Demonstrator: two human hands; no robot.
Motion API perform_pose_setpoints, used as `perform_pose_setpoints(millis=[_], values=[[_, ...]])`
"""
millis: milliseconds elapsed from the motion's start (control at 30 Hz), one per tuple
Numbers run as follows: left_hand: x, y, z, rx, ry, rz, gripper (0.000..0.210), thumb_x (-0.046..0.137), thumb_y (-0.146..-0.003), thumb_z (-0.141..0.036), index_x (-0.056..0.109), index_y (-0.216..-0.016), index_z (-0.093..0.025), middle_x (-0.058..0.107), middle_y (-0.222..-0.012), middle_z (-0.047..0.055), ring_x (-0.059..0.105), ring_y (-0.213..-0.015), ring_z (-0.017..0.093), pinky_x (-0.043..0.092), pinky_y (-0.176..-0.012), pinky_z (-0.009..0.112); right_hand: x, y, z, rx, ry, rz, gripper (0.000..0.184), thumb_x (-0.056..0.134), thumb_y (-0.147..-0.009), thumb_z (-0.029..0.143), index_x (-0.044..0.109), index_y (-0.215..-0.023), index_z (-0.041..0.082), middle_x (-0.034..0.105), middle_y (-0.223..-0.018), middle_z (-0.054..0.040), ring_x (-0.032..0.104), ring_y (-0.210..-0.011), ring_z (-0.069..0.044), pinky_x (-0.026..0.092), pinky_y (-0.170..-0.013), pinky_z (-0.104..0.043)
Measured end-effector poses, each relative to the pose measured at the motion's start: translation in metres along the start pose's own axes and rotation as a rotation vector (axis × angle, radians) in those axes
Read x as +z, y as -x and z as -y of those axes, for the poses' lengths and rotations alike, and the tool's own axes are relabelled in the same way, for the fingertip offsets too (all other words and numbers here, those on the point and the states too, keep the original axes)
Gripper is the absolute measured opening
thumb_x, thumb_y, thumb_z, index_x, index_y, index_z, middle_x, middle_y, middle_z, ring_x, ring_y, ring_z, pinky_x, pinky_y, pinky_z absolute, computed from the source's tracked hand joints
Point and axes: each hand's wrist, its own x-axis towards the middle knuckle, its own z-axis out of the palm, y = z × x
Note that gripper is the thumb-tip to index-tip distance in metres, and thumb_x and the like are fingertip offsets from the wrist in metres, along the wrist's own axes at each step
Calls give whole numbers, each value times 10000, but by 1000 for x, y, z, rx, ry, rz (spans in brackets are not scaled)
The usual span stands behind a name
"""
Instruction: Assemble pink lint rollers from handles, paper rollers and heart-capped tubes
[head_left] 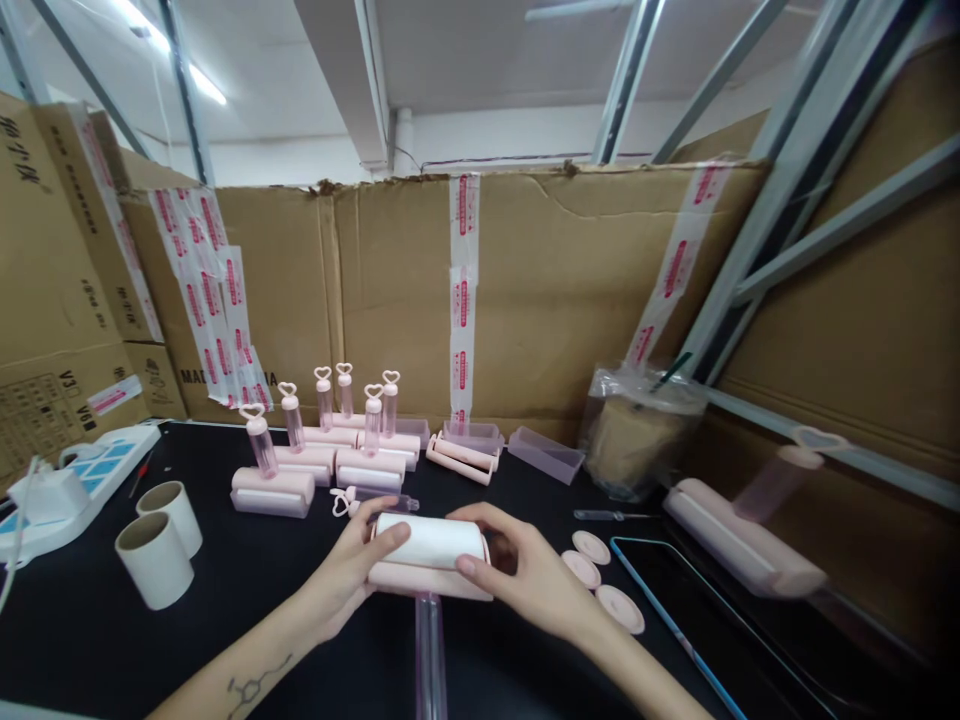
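Observation:
A lint roller [429, 541] with a white roll in a pale pink holder is held level in front of me. My left hand [351, 560] grips its left end, thumb on the white roll. At the right end, my right hand [529, 568] pinches the roll and holder between thumb and fingers. A clear pinkish handle [430, 650] extends below the holder toward me. Just behind the roller lies a loose handle with a heart-shaped loop [346, 501], partly hidden by my left fingers. Several pink round caps [620, 609] lie right of my right hand.
Several lint rollers [274, 490] with upright heart-topped handles stand behind, beside an empty pink frame [463, 458] and a lilac cover [546, 455]. White rolls [154, 560] and a power strip [112, 465] are left. Right are a screwdriver [609, 515], a blue-edged tablet [697, 610] and another roller [742, 540].

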Motion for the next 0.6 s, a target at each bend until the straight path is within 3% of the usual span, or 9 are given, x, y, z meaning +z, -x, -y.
perform_pose_setpoints(millis=[133,200,267,333,400,500,600], values=[[-1,0,3,110,128,90,539,751,-654,-380,475,-1080,-203,592,-1051,83,599,-958,230,483,-812,361,6,-2,-1,95,-241,-134,334,585,-745,498,571,-794,168,611,-725,-22,579,-685,-178,456,-602,-268],[0,-1,6,80,20,157,516,778,-630,-323,486,-1030,-179,620,-990,80,620,-895,195,487,-799,325,6,-3,-3,110,-163,-191,384,470,-805,553,525,-747,177,579,-662,-5,569,-628,-164,460,-564,-264],[1,-3,10,25,-129,153,449,762,-649,-312,478,-964,-164,636,-874,58,626,-712,145,518,-679,298,-1,-10,-9,102,41,-144,457,318,-862,576,515,-745,181,584,-648,-7,574,-589,-159,472,-538,-266],[-1,-7,14,34,-210,114,396,720,-686,-362,448,-899,-169,623,-770,23,568,-548,99,517,-529,265,-20,-28,-17,92,263,-61,537,222,-893,564,549,-721,174,617,-656,-24,598,-599,-168,488,-570,-279],[-6,-12,18,86,-243,100,394,690,-701,-412,415,-862,-181,611,-730,3,512,-478,73,484,-427,220,-49,-56,-28,107,384,-62,554,242,-911,524,592,-673,165,644,-695,-48,623,-691,-187,489,-682,-296],[-12,-17,22,147,-289,103,405,666,-708,-454,383,-834,-192,608,-717,-5,463,-426,50,408,-338,156,-96,-102,-48,191,592,-123,287,507,-864,410,629,-882,150,637,-988,-95,596,-930,-235,456,-831,-347],[-15,-19,25,171,-329,111,415,646,-712,-486,368,-821,-199,603,-700,-11,438,-392,39,338,-292,125,-121,-132,-71,305,741,-98,283,535,-880,297,543,-1127,159,573,-1140,-79,590,-951,-206,498,-798,-406]])
